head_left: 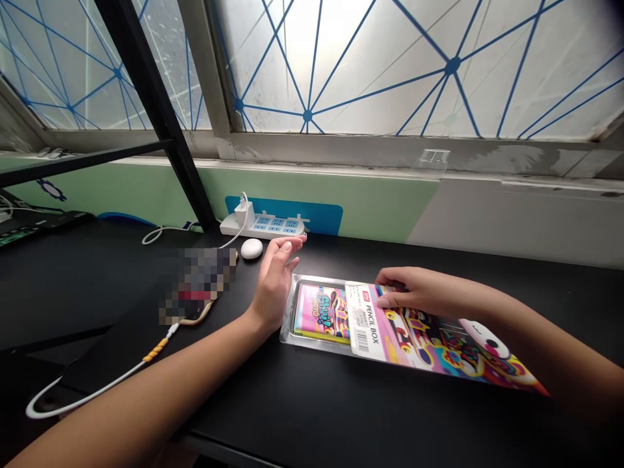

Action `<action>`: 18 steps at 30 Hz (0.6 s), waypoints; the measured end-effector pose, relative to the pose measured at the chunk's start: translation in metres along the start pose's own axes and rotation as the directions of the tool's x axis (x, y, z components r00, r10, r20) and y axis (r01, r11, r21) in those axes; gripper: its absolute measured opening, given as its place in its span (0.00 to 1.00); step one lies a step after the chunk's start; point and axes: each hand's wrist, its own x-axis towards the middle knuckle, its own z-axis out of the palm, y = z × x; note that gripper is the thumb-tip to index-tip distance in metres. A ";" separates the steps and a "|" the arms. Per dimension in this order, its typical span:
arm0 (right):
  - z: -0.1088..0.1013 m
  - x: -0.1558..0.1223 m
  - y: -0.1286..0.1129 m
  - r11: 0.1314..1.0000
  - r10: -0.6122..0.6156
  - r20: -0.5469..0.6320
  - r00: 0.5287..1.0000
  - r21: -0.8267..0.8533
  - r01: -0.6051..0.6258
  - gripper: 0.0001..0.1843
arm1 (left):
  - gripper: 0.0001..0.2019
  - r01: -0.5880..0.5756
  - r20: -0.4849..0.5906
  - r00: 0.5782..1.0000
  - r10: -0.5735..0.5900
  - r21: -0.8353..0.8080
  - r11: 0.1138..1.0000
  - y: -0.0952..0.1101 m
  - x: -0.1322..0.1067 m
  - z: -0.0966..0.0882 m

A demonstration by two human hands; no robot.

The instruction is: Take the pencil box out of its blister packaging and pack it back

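Observation:
A pencil box [385, 328] in a clear plastic blister lies on the black desk [117, 286], with a pink, multicoloured card and a white "PENCIL BOX" label. My right hand [414, 291] rests flat across the top of the card, fingertips near the label. My left hand [274, 283] stands on its edge just left of the package, palm turned toward it, fingers loosely apart and touching nothing I can make out. Close to those fingertips sits a small white rounded object [251, 249], whose kind I cannot tell.
A pixelated, obscured device [197, 286] lies left of my left forearm, with a white cable [97, 387] bound in yellow. A white power strip [263, 226] with a plugged-in charger stands against the green wall. A black metal post [160, 110] rises at the far left.

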 end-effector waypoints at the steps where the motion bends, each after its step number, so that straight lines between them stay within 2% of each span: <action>1: 0.000 0.005 -0.009 1.000 -0.013 0.021 1.000 -0.021 0.013 0.26 | 0.12 0.001 -0.006 1.000 -0.001 -0.001 1.000 0.000 0.000 0.000; 8: 0.009 0.039 -0.074 0.983 -0.090 0.050 0.995 -0.158 0.096 0.28 | 0.11 0.032 -0.044 0.998 -0.033 -0.034 0.999 -0.001 0.001 0.000; 12: 0.019 0.053 -0.096 0.969 -0.139 0.036 0.990 -0.202 0.143 0.25 | 0.07 0.036 -0.050 0.998 -0.036 -0.002 0.999 0.000 0.003 -0.001; 15: 0.024 0.049 -0.099 0.961 -0.156 -0.076 0.985 -0.240 0.133 0.32 | 0.08 0.106 -0.082 0.992 -0.100 0.073 0.992 -0.001 0.006 -0.004; 18: 0.028 0.030 -0.086 0.957 -0.160 -0.241 0.957 -0.274 0.091 0.37 | 0.18 0.205 -0.091 0.977 -0.193 0.154 0.966 -0.003 0.007 -0.008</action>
